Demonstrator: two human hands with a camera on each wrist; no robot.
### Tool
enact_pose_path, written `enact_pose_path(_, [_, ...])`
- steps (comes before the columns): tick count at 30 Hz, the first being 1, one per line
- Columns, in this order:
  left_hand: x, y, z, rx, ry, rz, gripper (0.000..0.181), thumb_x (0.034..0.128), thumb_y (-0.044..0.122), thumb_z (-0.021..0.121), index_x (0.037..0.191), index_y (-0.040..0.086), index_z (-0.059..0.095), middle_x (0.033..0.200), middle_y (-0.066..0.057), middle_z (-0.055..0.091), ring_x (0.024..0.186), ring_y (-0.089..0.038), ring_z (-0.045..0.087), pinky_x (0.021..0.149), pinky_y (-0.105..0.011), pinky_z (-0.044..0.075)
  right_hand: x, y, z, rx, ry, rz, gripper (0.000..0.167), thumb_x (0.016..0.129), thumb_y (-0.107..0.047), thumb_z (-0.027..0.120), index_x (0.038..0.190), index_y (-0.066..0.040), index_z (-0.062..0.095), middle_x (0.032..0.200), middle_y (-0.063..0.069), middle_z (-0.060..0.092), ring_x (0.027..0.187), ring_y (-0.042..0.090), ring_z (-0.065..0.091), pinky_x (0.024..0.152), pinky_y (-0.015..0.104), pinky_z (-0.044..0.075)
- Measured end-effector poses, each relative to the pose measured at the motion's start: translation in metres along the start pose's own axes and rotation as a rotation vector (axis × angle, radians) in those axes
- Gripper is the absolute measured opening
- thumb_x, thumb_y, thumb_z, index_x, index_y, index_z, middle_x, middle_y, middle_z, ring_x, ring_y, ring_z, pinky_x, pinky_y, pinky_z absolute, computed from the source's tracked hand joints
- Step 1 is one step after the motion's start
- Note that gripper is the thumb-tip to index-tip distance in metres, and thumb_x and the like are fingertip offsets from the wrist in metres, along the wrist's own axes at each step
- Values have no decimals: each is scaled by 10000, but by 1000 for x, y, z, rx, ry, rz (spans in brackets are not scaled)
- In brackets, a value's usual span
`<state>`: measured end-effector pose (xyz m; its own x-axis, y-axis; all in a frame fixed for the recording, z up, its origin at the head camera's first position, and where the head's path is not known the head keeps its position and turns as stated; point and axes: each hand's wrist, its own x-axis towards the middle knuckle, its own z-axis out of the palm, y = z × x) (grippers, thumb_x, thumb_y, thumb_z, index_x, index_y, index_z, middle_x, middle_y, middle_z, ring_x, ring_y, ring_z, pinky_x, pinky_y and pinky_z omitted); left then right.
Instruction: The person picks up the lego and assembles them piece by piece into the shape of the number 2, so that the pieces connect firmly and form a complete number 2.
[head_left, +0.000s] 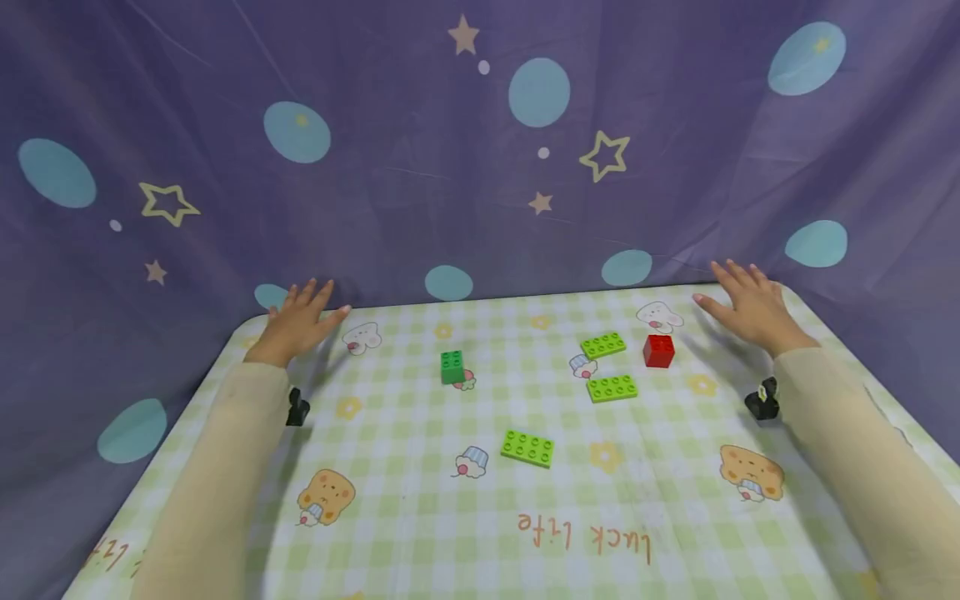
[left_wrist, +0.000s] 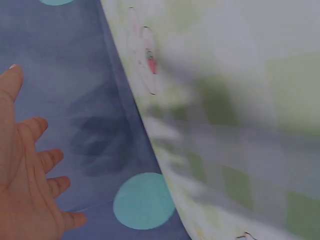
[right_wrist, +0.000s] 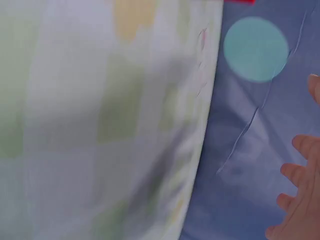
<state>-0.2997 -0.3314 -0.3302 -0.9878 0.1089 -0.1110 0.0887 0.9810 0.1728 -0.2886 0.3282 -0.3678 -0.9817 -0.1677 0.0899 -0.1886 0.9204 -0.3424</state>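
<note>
Open hands above a table of toy blocks. The left hand (head_left: pixel 296 327) and the right hand (head_left: pixel 753 310) are held at the far corners of the table (head_left: pixel 405 517), fingers spread and thumbs apart; neither has hold of anything, and both appear raised. The red block (head_left: pixel 658 352) lies nearest the right hand, inward of it and closer to the person. Farther inward, near the red block but not touching it or each other, lie the far light green brick (head_left: pixel 603 346) and the near light green brick (head_left: pixel 612 388). The dark green block (head_left: pixel 452 367) sits between the hands, nearer the left. The third light green brick (head_left: pixel 528 448) also lies between them, closest to the person. All five show their studs uppermost.

The step in hand appears to be a ready pose, best kept steady and clear of the blocks. A sound grasp from here would give the red block to the right hand and the dark green block to the left, so that the hands need not cross. Thumb and forefinger should meet opposite walls squarely. The light green bricks look thin; a low pinch across their long sides should hold best. A hasty sweep might knock the red block into its neighbours.
</note>
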Motion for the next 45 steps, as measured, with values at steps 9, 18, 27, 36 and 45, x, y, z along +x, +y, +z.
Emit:
enact_pose_path(9, [0, 19, -11, -32, 19, 53, 870, 903, 718, 204, 1529, 147, 7, 1559, -207, -66, 1394, -456, -100, 1000, -730, -48, -6, -33, 0, 74, 43, -113, 750, 957, -479, 457, 1513, -68, 166, 1541, 254, 100, 1392, 486, -31, 1033, 696, -65])
enact_pose_path(18, [-4, 29, -12, -73, 20, 86, 842, 929, 676, 238, 1529, 116, 47, 1561, -206, -51, 1396, -453, -96, 1011, -723, -35, -13, -75, 4, 105, 9, -223, 736, 944, -421, 526, 1512, -87, 197, 1550, 220, 123, 1405, 457, 2, 1052, 681, -38])
enact_pose_path(27, [-15, 36, -4, -185, 44, 132, 764, 972, 590, 276, 1528, 118, 49, 1562, -210, -17, 1397, -466, -54, 1051, -683, -2, -24, -117, 13, 160, 4, -391, 730, 936, -387, 568, 1516, -130, 207, 1551, 181, 171, 1423, 403, 43, 1095, 616, 40])
enact_pose_path(36, [-20, 51, 6, -320, 26, 199, 751, 972, 541, 376, 1530, 181, 27, 1574, -158, -39, 1425, -396, -29, 1058, -678, 70, -39, -145, 26, 283, -67, -474, 735, 918, -343, 614, 1518, -211, 210, 1562, 81, 187, 1432, 338, 81, 1062, 653, 120])
enact_pose_path(45, [-28, 71, 15, -481, 14, 232, 743, 962, 493, 460, 1531, 221, 68, 1584, -95, 33, 1437, -347, 15, 1083, -621, 156, -52, -164, 43, 406, -123, -485, 728, 903, -337, 640, 1506, -210, 254, 1544, 48, 251, 1418, 300, 167, 1084, 588, 187])
